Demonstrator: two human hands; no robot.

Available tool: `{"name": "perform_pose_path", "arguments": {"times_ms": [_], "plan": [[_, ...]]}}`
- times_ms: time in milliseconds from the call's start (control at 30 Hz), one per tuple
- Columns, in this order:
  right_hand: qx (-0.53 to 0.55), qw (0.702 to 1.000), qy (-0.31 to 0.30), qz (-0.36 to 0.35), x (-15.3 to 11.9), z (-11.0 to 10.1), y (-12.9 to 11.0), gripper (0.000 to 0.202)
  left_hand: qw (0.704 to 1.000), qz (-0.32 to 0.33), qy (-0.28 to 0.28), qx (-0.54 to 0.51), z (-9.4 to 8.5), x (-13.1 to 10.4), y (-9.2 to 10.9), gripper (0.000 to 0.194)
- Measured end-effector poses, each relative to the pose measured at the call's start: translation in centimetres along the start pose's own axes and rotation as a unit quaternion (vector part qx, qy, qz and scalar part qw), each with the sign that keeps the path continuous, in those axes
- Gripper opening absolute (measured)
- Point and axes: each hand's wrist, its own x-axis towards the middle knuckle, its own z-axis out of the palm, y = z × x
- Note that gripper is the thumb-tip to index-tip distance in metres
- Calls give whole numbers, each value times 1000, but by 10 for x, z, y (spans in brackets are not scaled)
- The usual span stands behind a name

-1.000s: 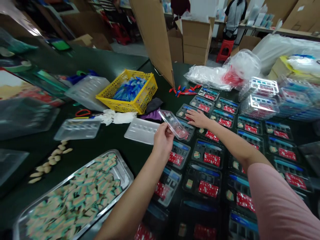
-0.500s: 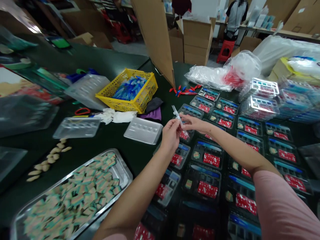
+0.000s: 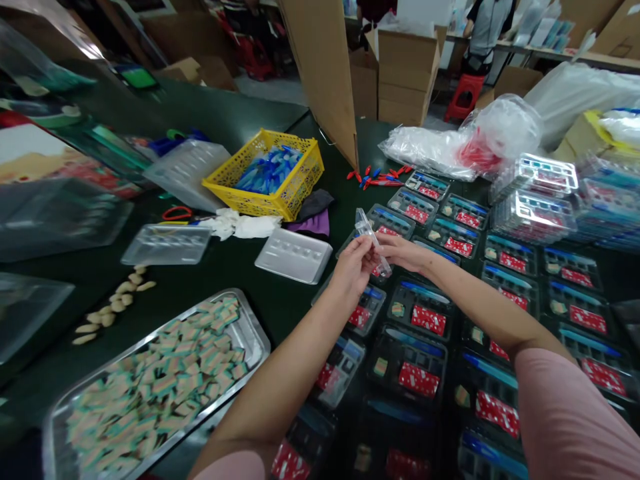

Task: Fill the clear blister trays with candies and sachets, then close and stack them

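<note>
Both hands hold one clear plastic lid point(image 3: 371, 240), turned edge-on and tilted above the dark green table point(image 3: 240, 127). My left hand point(image 3: 354, 265) grips its near end, my right hand point(image 3: 401, 251) pinches its lower right side. Under them lie rows of black trays point(image 3: 419, 319) with red cards and blue pens; some wear clear lids. A stack of clear lids point(image 3: 294, 255) lies just left of my left hand.
A yellow basket point(image 3: 270, 175) of blue pieces stands behind the lids, beside an upright cardboard sheet point(image 3: 324, 67). A metal tray point(image 3: 250, 333) of striped erasers sits at front left. Stacked closed packs point(image 3: 535, 193) and plastic bags point(image 3: 450, 150) are at the right. A person stands far back.
My right hand left the tray and joined the left on the lid. The lid turned from flat to edge-on and dropped a little toward the trays. The view shifted slightly.
</note>
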Motion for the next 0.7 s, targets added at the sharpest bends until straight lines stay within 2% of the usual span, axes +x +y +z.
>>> {"name": "perform_pose_path", "arguments": {"times_ms": [233, 433, 567, 700], "plan": [[65, 998, -6, -18, 1, -2, 7, 44, 1000, 10, -8, -15, 3, 0, 1, 18], [30, 999, -15, -9, -3, -3, 1, 57, 999, 31, -22, -6, 2, -2, 2, 21], [-2, 1000, -26, 2, -7, -3, -1, 60, 999, 12, -33, 4, 0, 0, 4, 20], [17, 999, -40, 0, -8, -4, 2, 60, 999, -25, -23, 0, 0, 2, 6, 18]]}}
